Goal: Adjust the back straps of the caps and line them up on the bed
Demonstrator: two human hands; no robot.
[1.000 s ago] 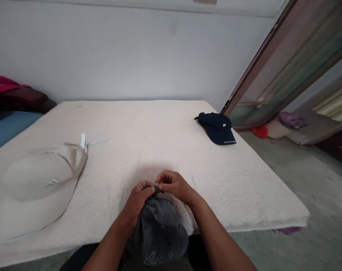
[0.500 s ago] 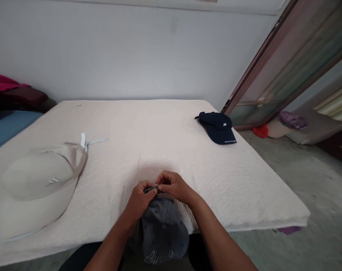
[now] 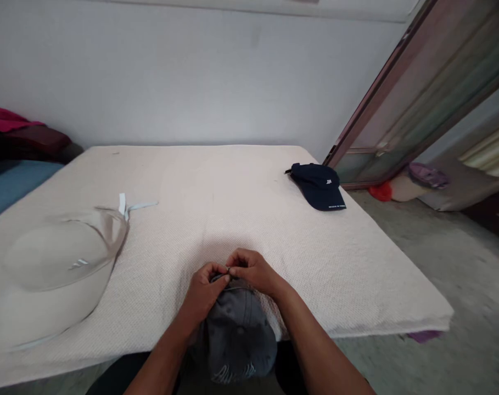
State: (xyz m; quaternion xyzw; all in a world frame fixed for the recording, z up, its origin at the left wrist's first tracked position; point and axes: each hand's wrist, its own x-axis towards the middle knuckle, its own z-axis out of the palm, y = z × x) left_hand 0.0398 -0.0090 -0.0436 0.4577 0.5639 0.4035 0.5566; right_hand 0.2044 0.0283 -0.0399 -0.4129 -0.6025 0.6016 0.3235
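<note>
A dark grey baseball cap (image 3: 241, 334) with pale lettering hangs over the near edge of the covered table, its lettered front toward me. My left hand (image 3: 206, 288) pinches the cap's back strap from the left. Close against it, my right hand (image 3: 253, 270) pinches the same strap from the right, thumb and fingertips together. The fingertips of both hands nearly touch and hide most of the strap and its fastening.
A beige wide-brimmed hat (image 3: 55, 269) with white ties lies at the left of the white-covered table (image 3: 191, 186). A navy cap (image 3: 317, 184) sits at the far right. Folded cloths (image 3: 18, 137) are piled beyond the left edge. A sliding door (image 3: 381, 120) stands at right.
My fingertips have drawn slightly closer together on the strap, and less of it shows between them. The cap stays in nearly the same place.
</note>
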